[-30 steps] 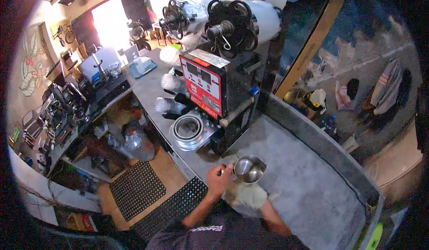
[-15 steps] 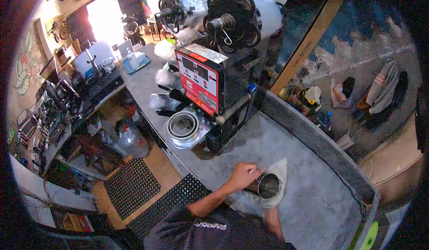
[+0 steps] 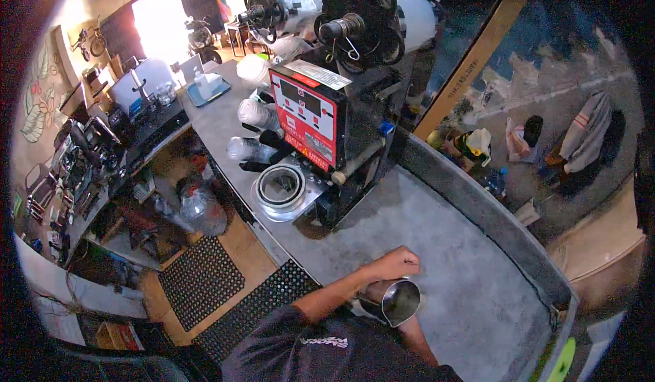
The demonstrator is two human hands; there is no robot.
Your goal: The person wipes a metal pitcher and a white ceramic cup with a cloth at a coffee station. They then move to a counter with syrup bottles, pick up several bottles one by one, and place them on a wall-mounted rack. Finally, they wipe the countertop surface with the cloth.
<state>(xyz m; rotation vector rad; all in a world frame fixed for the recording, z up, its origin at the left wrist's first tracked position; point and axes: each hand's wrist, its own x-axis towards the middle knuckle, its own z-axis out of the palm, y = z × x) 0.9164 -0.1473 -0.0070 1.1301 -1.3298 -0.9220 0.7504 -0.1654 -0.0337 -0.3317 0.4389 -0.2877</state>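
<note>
A stainless steel pitcher [image 3: 400, 303] is tilted low over the near part of the grey counter, its mouth facing up and to the right. At its far side my left hand [image 3: 396, 264] is closed in a fist, apparently round the handle, which the fingers hide. My right forearm [image 3: 416, 341] rises from the lower edge and ends behind the pitcher. The pitcher covers the fingers of that hand. A small bit of pale cloth [image 3: 357, 307] shows at the pitcher's left side.
Ahead on the grey counter [image 3: 471, 266] stands a cup-sealing machine [image 3: 307, 119] with a red panel. Its round metal cup holder [image 3: 281, 187] sticks out toward me. Stacked clear cups [image 3: 256, 114] lie left of it. A raised ledge [image 3: 477, 201] borders the counter's right side.
The pitcher has tipped and turned, and my left hand has shifted slightly right and round to its far side. The pale cloth, spread at the pitcher's right before, is now mostly out of sight.
</note>
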